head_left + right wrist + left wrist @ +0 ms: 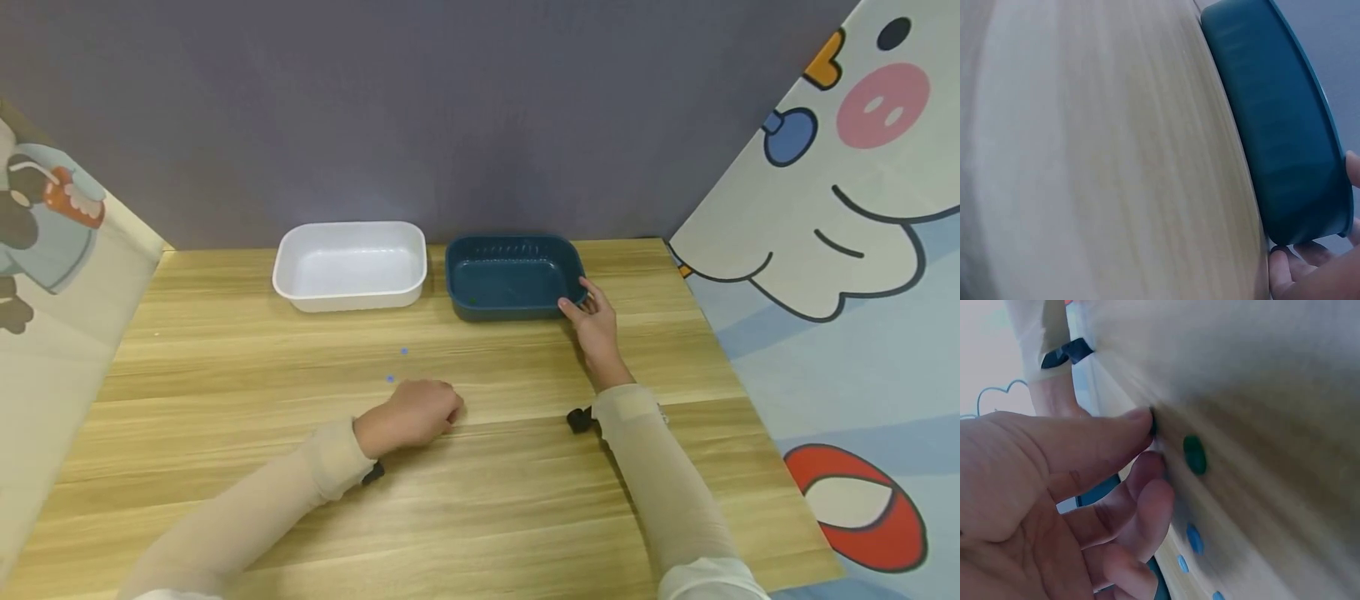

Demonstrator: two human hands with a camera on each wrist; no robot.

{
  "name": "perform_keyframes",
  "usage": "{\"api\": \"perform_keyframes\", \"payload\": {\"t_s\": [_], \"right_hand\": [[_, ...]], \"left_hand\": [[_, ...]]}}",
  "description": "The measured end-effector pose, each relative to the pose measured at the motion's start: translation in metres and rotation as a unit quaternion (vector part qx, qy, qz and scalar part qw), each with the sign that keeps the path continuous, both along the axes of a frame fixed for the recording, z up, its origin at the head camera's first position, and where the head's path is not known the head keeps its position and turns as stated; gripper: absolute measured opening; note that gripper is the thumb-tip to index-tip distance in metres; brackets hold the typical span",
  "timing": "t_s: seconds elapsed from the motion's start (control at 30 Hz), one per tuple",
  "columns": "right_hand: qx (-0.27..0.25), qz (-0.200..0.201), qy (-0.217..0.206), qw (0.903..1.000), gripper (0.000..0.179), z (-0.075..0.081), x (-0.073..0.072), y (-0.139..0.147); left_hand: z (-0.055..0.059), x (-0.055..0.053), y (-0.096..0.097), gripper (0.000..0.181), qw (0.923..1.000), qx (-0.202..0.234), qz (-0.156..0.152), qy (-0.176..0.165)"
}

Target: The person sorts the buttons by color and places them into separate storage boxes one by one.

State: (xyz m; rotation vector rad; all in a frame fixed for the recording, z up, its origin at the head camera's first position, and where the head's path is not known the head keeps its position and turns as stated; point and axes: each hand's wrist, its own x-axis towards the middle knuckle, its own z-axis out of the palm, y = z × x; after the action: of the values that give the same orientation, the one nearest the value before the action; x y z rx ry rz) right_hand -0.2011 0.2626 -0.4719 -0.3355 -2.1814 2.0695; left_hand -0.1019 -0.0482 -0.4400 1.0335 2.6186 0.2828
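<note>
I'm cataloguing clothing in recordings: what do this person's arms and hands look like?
A pale beige fabric left sleeve and matching right sleeve run to the wrists. White fabric shows higher on the right arm. Small black wrist gear shows at the left and right. The left hand and right hand are gloveless.

The teal basin (513,283) and white basin (350,271) look plastic, the table (487,483) wood-grained.
</note>
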Motion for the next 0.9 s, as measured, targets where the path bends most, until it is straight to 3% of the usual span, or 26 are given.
{"api": "perform_keyframes", "payload": {"t_s": [0.23,0.4,0.57,0.9], "right_hand": [[0.014,0.001,0.001,0.9999,0.067,0.001,0.001,0.002],[0.015,0.007,-0.008,0.9998,0.068,0.001,0.002,0.002],[0.013,0.009,-0.010,0.9998,0.068,0.000,0.003,0.001],[0.013,0.001,-0.007,0.9999,0.066,-0.001,0.001,0.000]], "left_hand": [[0.000,0.013,0.002,0.016,0.9974,-0.020,-0.022,0.066],[0.002,0.014,0.003,0.010,0.9987,-0.025,-0.013,0.043],[-0.001,0.014,0.002,0.011,0.9999,-0.002,-0.004,0.012],[-0.005,0.015,-0.002,0.027,0.9990,0.044,-0.006,0.001]]}}
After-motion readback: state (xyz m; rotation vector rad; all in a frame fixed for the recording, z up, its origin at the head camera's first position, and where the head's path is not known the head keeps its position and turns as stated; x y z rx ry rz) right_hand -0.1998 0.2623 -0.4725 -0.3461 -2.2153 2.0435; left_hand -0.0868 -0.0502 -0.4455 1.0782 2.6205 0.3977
